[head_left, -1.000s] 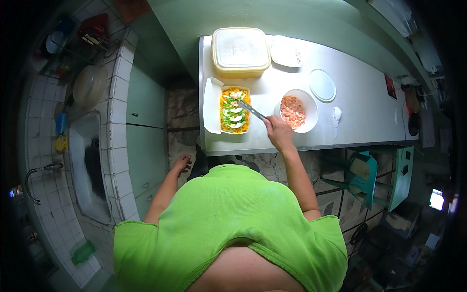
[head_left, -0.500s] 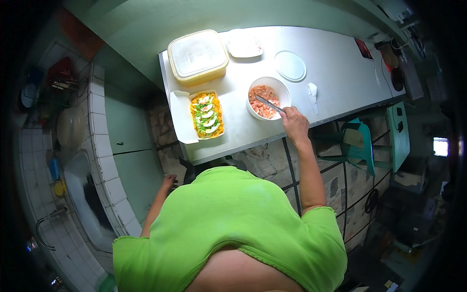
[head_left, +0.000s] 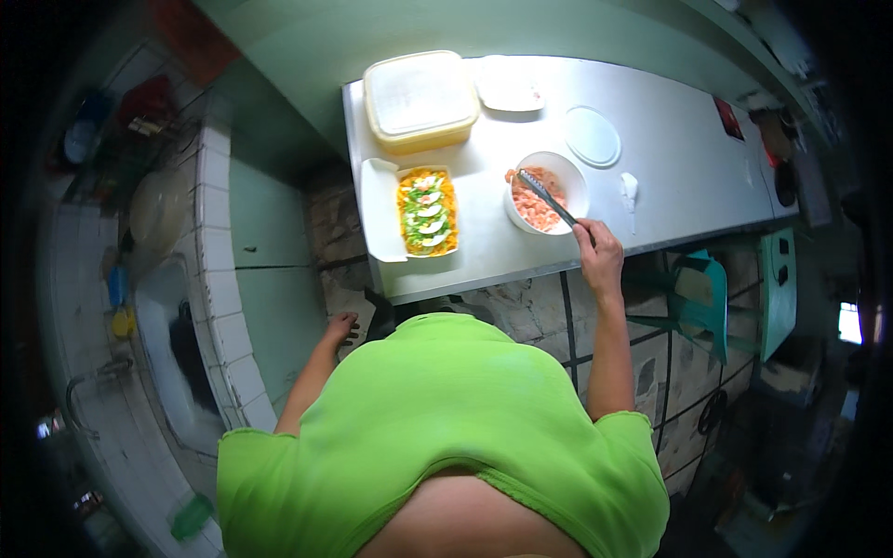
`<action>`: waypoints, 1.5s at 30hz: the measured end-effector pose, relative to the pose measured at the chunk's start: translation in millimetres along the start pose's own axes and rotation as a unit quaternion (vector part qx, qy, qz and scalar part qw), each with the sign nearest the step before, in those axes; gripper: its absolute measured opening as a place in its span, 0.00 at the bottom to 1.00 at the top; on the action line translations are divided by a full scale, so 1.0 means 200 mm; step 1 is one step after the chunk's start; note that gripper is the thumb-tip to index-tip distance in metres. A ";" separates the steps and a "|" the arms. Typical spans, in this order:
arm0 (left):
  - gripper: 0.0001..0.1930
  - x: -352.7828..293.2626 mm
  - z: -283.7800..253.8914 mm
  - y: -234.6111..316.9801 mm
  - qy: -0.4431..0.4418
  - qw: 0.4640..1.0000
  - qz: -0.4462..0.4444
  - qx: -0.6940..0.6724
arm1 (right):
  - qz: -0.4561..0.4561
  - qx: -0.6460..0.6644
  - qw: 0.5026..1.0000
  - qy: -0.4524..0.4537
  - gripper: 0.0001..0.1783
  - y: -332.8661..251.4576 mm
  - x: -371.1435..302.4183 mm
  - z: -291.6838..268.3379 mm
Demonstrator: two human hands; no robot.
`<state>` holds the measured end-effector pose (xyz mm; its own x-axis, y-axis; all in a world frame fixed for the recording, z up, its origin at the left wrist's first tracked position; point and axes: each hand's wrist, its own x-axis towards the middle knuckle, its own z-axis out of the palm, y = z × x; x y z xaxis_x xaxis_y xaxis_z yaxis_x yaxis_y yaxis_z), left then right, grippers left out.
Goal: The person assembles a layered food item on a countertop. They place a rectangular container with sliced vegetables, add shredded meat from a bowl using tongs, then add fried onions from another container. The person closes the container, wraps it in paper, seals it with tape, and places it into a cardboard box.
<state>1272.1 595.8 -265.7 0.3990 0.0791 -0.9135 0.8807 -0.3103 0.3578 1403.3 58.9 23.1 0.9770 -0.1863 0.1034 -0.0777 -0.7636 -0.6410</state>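
Note:
My right hand [head_left: 603,256] is closed around the handle end of metal tongs [head_left: 549,198]. The tongs reach over a round white tub [head_left: 579,181] of pink chopped pieces [head_left: 541,206], perhaps shrimp. A pink bit shows by their tips at the tub's left rim. Left of the tub stands an open white box [head_left: 381,209] of orange food [head_left: 450,200], topped with chopped greens and a row of white egg slices. My left hand [head_left: 342,327] hangs low, left of the table's corner, fingers apart and holding nothing.
On the white table [head_left: 484,265] are a yellow lidded container [head_left: 423,98], a white tray [head_left: 512,88], a round lid [head_left: 593,137] and a small white bag with a pointed tip [head_left: 630,191]. A sink [head_left: 177,353] lies left; a green chair [head_left: 702,298] stands right.
The tong tips have risen from among the pink pieces to the tub's upper left rim. The whole view has shifted, so the table sits further right. My left hand remains low.

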 end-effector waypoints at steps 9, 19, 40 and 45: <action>0.20 -0.07 0.06 0.04 0.017 0.999 -0.016 -0.045 | 0.044 0.115 0.984 -0.132 0.13 -0.18 -0.21 0.63; 0.21 -0.03 0.07 -0.13 0.016 0.999 -0.033 -0.031 | -0.042 -0.014 0.993 -0.110 0.12 -0.26 -0.20 0.51; 0.23 0.00 0.03 0.08 -0.016 0.999 0.021 -0.023 | 0.026 -0.236 0.969 -0.071 0.12 0.03 0.14 0.16; 0.22 0.02 0.03 0.03 -0.004 1.000 0.012 -0.020 | 0.039 -0.147 0.987 -0.054 0.13 0.08 0.16 0.07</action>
<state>1277.9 588.7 -268.6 0.4173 0.0645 -0.9065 0.8811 -0.2729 0.3862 1436.5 50.3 5.3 0.9801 -0.1966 -0.0286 -0.1918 -0.8991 -0.3934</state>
